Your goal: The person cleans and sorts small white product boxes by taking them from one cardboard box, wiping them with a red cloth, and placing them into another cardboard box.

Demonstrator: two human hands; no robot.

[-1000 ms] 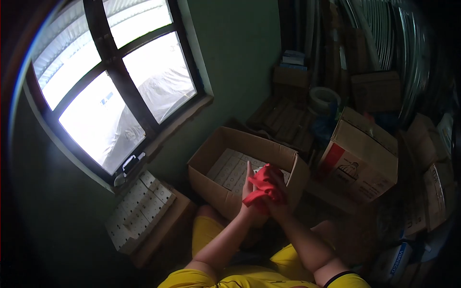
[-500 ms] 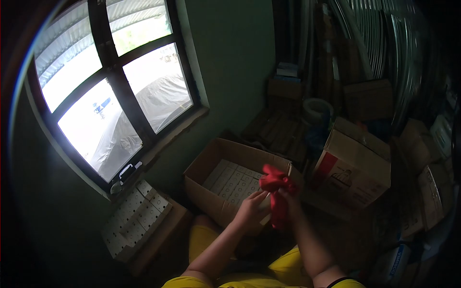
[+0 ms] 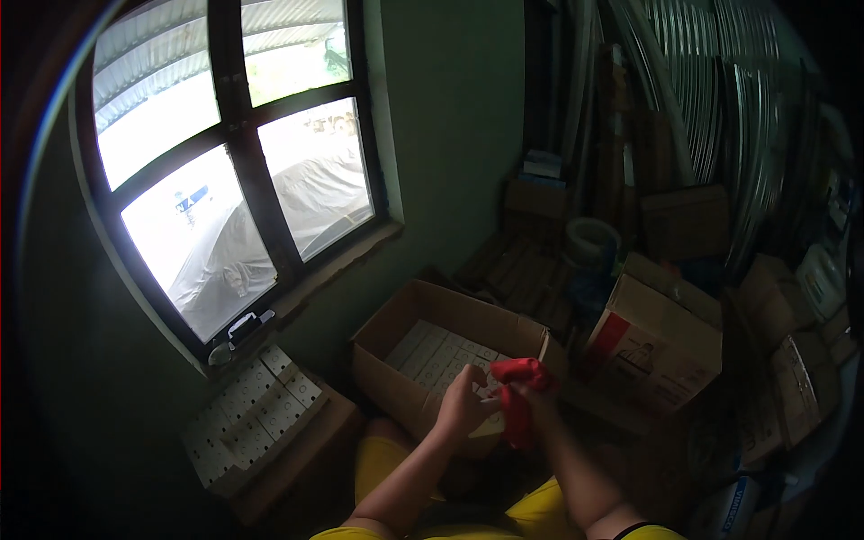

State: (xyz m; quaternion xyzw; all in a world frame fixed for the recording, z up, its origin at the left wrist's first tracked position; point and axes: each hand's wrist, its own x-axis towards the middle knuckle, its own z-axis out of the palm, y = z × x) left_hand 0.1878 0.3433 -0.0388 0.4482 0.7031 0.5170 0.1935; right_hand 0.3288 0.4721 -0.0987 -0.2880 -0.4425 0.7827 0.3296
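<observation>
My right hand point(image 3: 544, 407) is closed round a red cloth point(image 3: 517, 421), which bunches up over the fingers and hangs down below them. Just left of it, my left hand point(image 3: 462, 402) has its fingers curled, with the thumb pointing toward the cloth. Whether something small sits in that left hand is too dark to make out. Both hands are above the near right side of an open cardboard box point(image 3: 382, 371). Inside the box, rows of pale rectangular pieces point(image 3: 423, 347) with round marks lie packed side by side.
More pale pieces point(image 3: 256, 405) are stacked on a cardboard box point(image 3: 301, 450) at the left, under the window point(image 3: 243, 135). A closed carton point(image 3: 661, 337) stands to the right. Farther back are a white roll point(image 3: 592, 241), more boxes and long panels point(image 3: 684, 90) against the wall.
My left hand has drawn a little away from the red cloth, its fingers now curled higher. The cloth has dropped slightly in my right hand. The view has tilted up a little.
</observation>
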